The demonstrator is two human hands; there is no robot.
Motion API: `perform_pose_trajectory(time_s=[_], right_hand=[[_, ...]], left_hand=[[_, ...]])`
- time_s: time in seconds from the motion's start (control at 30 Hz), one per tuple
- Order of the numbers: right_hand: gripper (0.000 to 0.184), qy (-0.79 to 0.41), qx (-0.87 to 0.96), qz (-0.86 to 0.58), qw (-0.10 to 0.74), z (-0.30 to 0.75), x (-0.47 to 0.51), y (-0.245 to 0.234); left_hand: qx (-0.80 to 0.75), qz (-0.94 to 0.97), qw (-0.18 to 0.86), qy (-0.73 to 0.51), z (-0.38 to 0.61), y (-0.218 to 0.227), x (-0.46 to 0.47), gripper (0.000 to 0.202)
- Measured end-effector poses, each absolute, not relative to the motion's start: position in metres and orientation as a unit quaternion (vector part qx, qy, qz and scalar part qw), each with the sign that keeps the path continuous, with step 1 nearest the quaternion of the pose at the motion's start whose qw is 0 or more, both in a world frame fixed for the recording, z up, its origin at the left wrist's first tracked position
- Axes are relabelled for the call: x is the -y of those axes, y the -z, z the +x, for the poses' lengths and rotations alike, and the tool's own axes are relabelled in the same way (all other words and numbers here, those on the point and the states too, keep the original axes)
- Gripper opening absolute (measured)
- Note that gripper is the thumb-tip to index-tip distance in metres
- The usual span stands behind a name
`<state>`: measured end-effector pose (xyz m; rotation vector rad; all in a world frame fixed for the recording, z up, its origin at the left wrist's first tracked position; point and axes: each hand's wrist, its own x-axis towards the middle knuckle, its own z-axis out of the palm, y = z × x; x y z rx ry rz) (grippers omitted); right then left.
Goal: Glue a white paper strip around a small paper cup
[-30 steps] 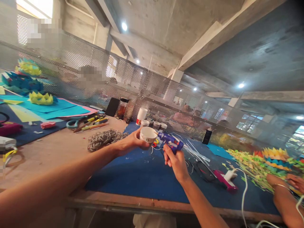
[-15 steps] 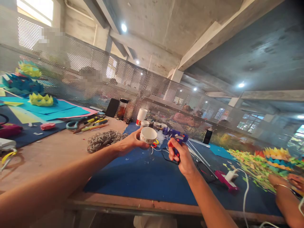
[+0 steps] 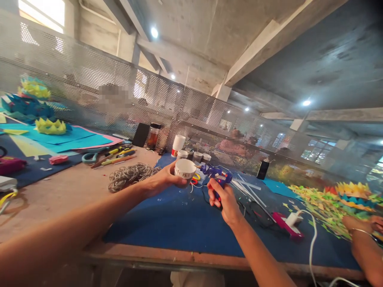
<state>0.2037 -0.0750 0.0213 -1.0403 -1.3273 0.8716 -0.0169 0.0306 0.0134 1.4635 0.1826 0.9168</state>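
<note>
My left hand [image 3: 166,178] grips a white paper cup [image 3: 184,170] with dark lettering, its open mouth tipped toward me. A blue hot glue gun [image 3: 218,175] is in my right hand [image 3: 224,199], fingers wrapped round the handle. Its nozzle points left, at the cup's right rim; whether it touches I cannot tell. Both hands are above the blue mat [image 3: 173,227]. Behind the cup stand a stack of white cups [image 3: 178,144] and several small cups with sticks in them. A bundle of grey-brown cord [image 3: 131,177] lies left of my left hand.
Pliers and cutters [image 3: 119,154] lie at the left, near blue paper sheets [image 3: 77,139] and paper lotus crowns [image 3: 50,126]. A pink power strip [image 3: 287,225] with a white cable sits right. Another person's hand [image 3: 356,227] is by paper scraps [image 3: 317,203]. Perforated metal screen [image 3: 167,107] rises behind.
The glue gun in my right hand has swung left, bringing its nozzle to the cup's rim. The cup has shifted only slightly in my left hand.
</note>
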Motion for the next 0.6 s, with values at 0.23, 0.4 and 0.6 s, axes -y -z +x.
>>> perform_pose_trajectory(time_s=[0.23,0.4,0.6], right_hand=[[0.042,-0.363,0.570,-0.465,0.572,0.203,0.074,-0.022],[0.042,-0.369,0.586,-0.462,0.554,0.203,0.072,-0.025],[0.038,-0.413,0.561,-0.395,0.599,0.208,0.060,-0.033]], left_hand=[[-0.099,0.649,0.641,-0.398,-0.018,-0.014,-0.029,0.061],[-0.109,0.652,0.639,-0.393,-0.018,-0.013,-0.030,0.065],[-0.060,0.639,0.671,-0.371,-0.017,-0.016,-0.027,0.046]])
